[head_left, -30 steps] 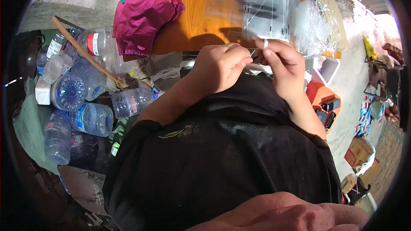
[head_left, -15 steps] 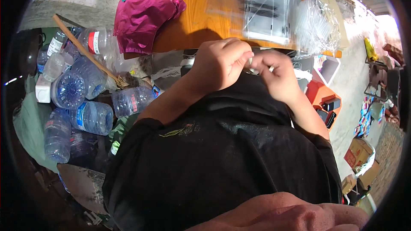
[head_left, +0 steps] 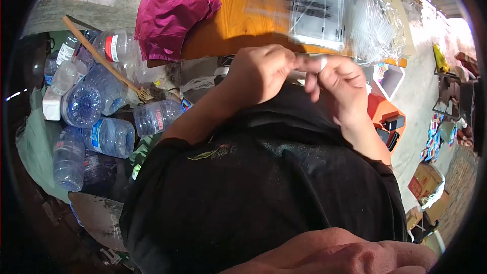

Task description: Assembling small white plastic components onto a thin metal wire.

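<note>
My left hand (head_left: pixel 261 73) is raised in front of the black shirt, near the table's front edge. Its fingers are pinched together, and whatever they hold is hidden. Close beside it, my right hand (head_left: pixel 340 78) has its fingers apart, one stretched toward the left fingertips and somewhat blurred. A small white band (head_left: pixel 323 63) shows on that finger; I cannot tell if it is tape or something else. The fingertips of both hands meet or nearly meet.
Beyond the hands, the wooden table (head_left: pixel 236 28) bears magenta shiny fabric (head_left: pixel 175 15), clear plastic bags (head_left: pixel 317 15) and a bundle of clear wrapped pieces (head_left: pixel 378 28). Plastic bottles (head_left: pixel 109 137) and a wooden stick (head_left: pixel 99 58) crowd the left. An orange bin (head_left: pixel 378 109) stands right.
My right hand has shifted slightly right and turned, its fingers loosening and one stretching toward the left hand. My left hand stays almost where it was.
</note>
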Available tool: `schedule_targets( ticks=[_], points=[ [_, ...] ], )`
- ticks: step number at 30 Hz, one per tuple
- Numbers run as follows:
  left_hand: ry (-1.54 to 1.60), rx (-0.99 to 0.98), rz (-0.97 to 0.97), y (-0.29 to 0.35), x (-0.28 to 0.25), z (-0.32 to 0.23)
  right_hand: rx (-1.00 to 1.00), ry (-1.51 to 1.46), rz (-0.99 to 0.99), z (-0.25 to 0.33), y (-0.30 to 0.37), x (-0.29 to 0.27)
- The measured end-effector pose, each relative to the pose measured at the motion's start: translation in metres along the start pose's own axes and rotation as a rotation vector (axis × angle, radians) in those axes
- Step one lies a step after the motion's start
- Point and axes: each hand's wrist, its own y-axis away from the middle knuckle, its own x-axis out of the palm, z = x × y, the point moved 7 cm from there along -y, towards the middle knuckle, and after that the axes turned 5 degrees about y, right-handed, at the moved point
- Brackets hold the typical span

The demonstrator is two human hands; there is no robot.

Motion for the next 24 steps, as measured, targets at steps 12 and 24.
schedule_targets(
  ticks=[12, 24],
  points=[
    [0.013, -0.025, 0.017, 0.0, 0.003, -0.002, 0.015, 0.064, -0.088, 0.013, -0.005, 0.002],
    [-0.052, -0.001, 0.084, 0.001, 0.007, -0.006, -0.157, 0.558, -0.193, 0.018, -0.018, -0.019]
  ],
)
